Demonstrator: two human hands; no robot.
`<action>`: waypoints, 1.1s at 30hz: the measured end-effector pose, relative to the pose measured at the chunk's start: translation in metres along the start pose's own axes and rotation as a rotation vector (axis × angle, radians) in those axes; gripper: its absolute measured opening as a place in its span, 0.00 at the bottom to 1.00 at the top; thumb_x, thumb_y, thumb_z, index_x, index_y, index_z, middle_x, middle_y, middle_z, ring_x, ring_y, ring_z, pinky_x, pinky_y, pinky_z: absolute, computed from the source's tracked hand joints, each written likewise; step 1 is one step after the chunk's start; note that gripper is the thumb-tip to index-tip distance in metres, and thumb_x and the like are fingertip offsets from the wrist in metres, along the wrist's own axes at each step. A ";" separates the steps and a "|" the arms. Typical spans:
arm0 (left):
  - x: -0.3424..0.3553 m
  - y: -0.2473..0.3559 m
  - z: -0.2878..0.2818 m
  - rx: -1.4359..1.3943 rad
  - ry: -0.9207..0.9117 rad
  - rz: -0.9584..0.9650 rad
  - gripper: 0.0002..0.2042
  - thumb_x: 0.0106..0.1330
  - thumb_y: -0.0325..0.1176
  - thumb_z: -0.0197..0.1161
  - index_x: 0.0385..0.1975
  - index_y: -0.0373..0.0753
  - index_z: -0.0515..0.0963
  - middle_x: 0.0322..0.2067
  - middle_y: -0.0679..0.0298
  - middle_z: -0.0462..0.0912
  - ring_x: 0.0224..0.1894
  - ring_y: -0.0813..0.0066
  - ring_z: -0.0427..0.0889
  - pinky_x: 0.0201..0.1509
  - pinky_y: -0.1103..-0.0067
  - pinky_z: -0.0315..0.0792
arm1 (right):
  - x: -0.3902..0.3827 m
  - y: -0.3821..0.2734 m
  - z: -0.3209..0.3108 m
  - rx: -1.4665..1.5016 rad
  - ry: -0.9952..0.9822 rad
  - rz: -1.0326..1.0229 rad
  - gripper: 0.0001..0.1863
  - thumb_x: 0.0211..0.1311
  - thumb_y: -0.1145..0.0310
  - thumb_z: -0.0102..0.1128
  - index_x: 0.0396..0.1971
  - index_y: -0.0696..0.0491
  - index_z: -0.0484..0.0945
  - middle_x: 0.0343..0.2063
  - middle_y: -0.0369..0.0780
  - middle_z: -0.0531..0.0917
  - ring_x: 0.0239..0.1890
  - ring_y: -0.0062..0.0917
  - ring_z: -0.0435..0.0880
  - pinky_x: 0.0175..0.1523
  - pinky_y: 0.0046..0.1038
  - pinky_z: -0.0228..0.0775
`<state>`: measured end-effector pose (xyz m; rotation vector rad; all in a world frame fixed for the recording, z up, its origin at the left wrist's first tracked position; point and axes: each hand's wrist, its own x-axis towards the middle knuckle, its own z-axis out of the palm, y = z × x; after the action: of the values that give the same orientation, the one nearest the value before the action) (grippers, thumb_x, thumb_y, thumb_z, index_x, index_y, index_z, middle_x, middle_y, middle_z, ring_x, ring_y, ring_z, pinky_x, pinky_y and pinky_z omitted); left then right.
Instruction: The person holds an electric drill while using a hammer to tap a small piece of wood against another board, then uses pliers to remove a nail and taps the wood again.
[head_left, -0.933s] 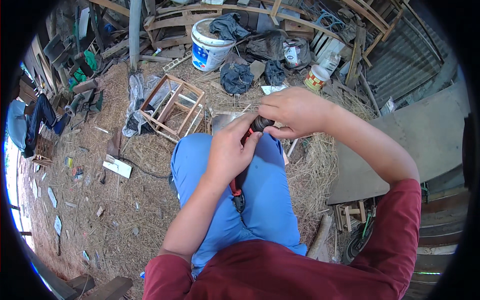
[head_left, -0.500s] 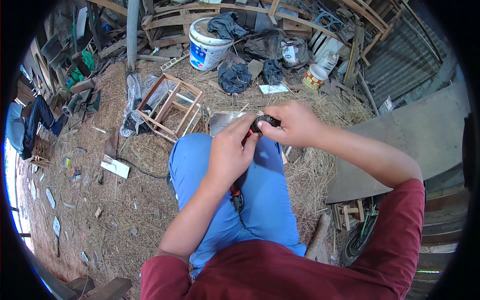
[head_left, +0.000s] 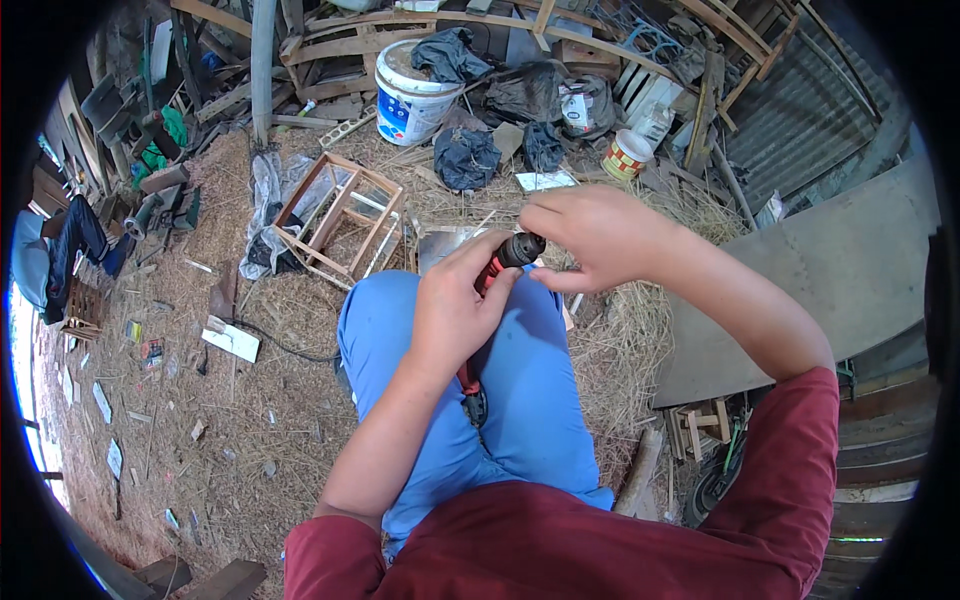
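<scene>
A red-and-black power drill (head_left: 495,268) lies lengthwise over my lap, its black chuck (head_left: 522,249) pointing away from me. My left hand (head_left: 455,300) is wrapped round its front part, just behind the chuck. The drill's rear end (head_left: 474,402) shows between my thighs; my left hand and forearm hide much of the body between. Beside the chuck, my right hand (head_left: 590,240) is open, thumb and fingers apart with a gap between them. Whether a fingertip still touches the chuck is hard to tell.
A small wooden frame (head_left: 340,220) rests on the straw-strewn ground ahead. Beyond it stand a white-and-blue bucket (head_left: 415,105), black plastic bags (head_left: 467,158) and a small tub (head_left: 627,155). A large grey sheet (head_left: 800,280) lies at right. A black cord (head_left: 285,343) runs toward my left leg.
My right hand has let go of the chuck and opened, leaving more of the chuck in sight. My left hand keeps hold of the drill, nearly in place.
</scene>
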<state>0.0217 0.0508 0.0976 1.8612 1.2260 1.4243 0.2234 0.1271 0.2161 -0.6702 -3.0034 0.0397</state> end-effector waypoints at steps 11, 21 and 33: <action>0.002 0.004 -0.002 -0.039 -0.029 -0.115 0.22 0.64 0.26 0.72 0.59 0.33 0.81 0.44 0.51 0.89 0.40 0.64 0.90 0.46 0.74 0.81 | 0.020 0.025 0.006 -0.054 -0.056 -0.294 0.20 0.62 0.54 0.68 0.35 0.55 0.73 0.34 0.44 0.79 0.37 0.44 0.83 0.40 0.43 0.77; -0.001 -0.001 0.006 -0.019 0.055 -0.030 0.20 0.63 0.28 0.71 0.56 0.35 0.81 0.45 0.47 0.87 0.45 0.47 0.88 0.49 0.63 0.81 | 0.009 0.016 0.026 0.169 0.020 -0.003 0.19 0.64 0.54 0.65 0.25 0.56 0.75 0.20 0.48 0.78 0.25 0.48 0.81 0.30 0.46 0.71; -0.002 -0.004 0.009 0.036 0.076 -0.025 0.20 0.64 0.23 0.70 0.57 0.34 0.82 0.46 0.50 0.90 0.46 0.61 0.92 0.50 0.72 0.82 | 0.013 -0.011 0.022 0.532 -0.106 0.702 0.27 0.67 0.48 0.65 0.21 0.58 0.80 0.14 0.47 0.78 0.17 0.36 0.76 0.27 0.40 0.66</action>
<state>0.0288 0.0518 0.0904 1.8244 1.3153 1.4810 0.2053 0.1225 0.1955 -1.5996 -2.4829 0.8771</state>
